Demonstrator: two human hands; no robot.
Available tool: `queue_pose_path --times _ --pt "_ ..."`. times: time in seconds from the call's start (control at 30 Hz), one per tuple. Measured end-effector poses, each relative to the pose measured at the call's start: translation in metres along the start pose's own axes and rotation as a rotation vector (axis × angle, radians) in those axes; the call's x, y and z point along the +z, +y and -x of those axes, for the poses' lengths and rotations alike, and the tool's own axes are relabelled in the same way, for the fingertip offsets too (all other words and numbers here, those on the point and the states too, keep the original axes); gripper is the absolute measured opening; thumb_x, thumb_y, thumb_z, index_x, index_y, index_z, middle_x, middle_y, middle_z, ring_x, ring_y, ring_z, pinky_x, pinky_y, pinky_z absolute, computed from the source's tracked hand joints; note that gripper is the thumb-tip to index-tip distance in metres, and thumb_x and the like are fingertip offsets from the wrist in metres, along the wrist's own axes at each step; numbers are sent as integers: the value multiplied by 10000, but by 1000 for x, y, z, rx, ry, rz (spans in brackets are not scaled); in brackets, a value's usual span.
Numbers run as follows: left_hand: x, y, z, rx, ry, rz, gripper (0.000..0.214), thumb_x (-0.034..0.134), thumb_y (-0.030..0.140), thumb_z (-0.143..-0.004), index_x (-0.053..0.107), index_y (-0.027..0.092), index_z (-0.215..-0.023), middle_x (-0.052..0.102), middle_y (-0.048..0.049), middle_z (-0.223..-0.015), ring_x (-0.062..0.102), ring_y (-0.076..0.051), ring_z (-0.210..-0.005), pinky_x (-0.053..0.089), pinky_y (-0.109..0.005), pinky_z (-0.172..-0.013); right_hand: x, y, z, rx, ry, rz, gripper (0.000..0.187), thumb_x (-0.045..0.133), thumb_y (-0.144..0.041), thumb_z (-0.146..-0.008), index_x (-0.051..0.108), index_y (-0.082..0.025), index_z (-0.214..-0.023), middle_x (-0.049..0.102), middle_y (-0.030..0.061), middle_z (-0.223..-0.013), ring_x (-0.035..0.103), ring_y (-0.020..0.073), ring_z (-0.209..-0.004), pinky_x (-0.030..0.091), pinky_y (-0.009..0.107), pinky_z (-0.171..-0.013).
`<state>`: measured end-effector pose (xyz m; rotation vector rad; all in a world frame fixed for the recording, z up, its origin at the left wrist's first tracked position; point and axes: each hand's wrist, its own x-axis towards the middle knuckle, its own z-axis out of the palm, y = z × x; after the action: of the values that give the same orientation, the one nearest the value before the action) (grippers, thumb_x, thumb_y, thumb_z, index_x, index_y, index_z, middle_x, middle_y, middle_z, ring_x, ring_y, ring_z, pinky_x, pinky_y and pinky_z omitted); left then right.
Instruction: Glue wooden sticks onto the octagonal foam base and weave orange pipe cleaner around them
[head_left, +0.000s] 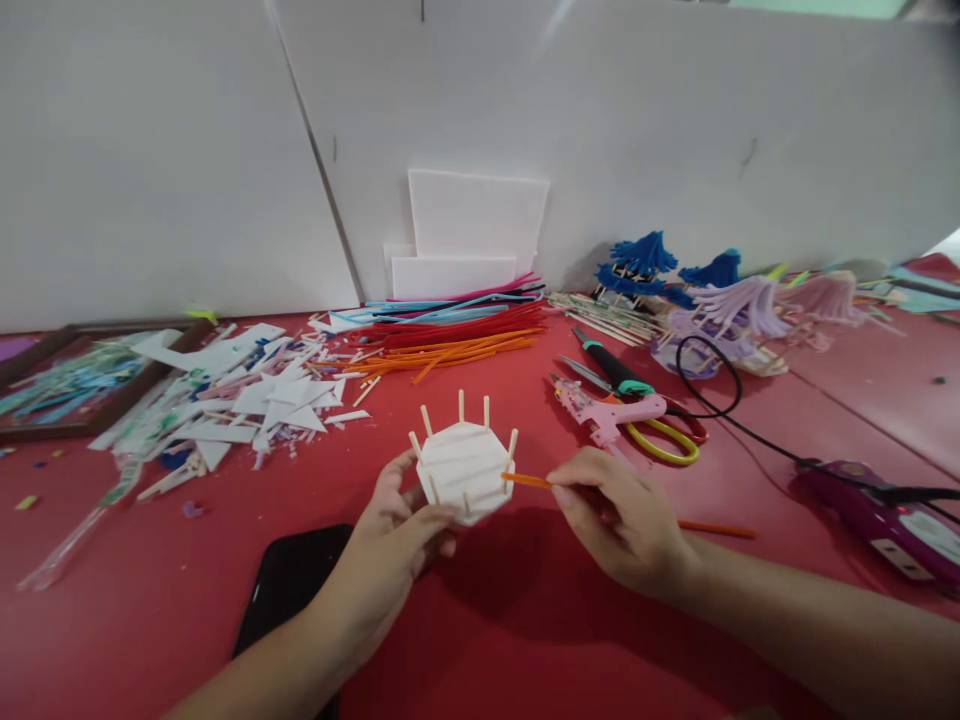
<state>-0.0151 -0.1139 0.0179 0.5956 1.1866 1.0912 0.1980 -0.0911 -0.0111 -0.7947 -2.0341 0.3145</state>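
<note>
My left hand [390, 550] grips a small white octagonal foam base [463, 468] from below, with several short wooden sticks standing up around its rim. My right hand [619, 520] pinches a thin orange strip [525, 480] whose tip touches the right edge of the base; the strip's far end [716, 528] sticks out to the right behind my hand. Both hands hover just above the red table [487, 620].
A black phone [289, 580] lies under my left wrist. A pile of white foam scraps [240, 395] is at the left, coloured strips [450, 335] at the back centre. Pink glue gun [619, 415], scissors [660, 440], black cable [742, 420] and a purple device [892, 520] lie right. Tassel crafts [720, 300] sit behind.
</note>
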Motion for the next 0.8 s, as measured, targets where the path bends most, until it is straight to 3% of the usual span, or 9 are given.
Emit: queue_pose_path --times 0.17,0.33,0.43,0.63,0.8 --pt "-4 -2 -3 -11 53 43 642 672 39 -696 374 207 -1240 670 -11 -800 659 -151 -642 576 -291 -593 -5 1 -1 -44 15 -91 224 464 -42 -823 521 -186 -986 545 12 -746 495 109 -603 421 227 -533" --pt "-2 1 1 -123 -83 17 567 671 189 -772 357 247 -1240 707 -100 -956 725 -269 -702 547 -262 -457 0 4 -6 -54 -132 -138 194 472 -51 -819 551 -173 -948 570 25 -733 528 124 -647 448 236 -572" --pt "0 3 4 -110 -114 38 454 689 178 -760 453 197 -1148 718 -89 -914 722 -220 -671 559 -239 -502 1 3 -6 -80 -166 -154 200 477 -39 -811 554 -164 -946 570 34 -728 521 124 -645 448 234 -566" --pt "-3 2 3 -81 -66 75 206 685 123 -752 554 150 -910 713 -42 -751 706 -173 -636 580 -242 -569 -2 -2 -7 -211 -67 -154 261 484 -17 -782 543 -168 -986 557 20 -678 485 117 -586 428 225 -519" --pt "-3 1 1 -111 -56 91 298 670 87 -756 562 167 -1021 731 -66 -922 714 -165 -710 582 -237 -603 1 -2 -5 -189 -105 -17 202 511 -52 -802 560 -179 -951 562 20 -690 495 116 -590 427 219 -522"
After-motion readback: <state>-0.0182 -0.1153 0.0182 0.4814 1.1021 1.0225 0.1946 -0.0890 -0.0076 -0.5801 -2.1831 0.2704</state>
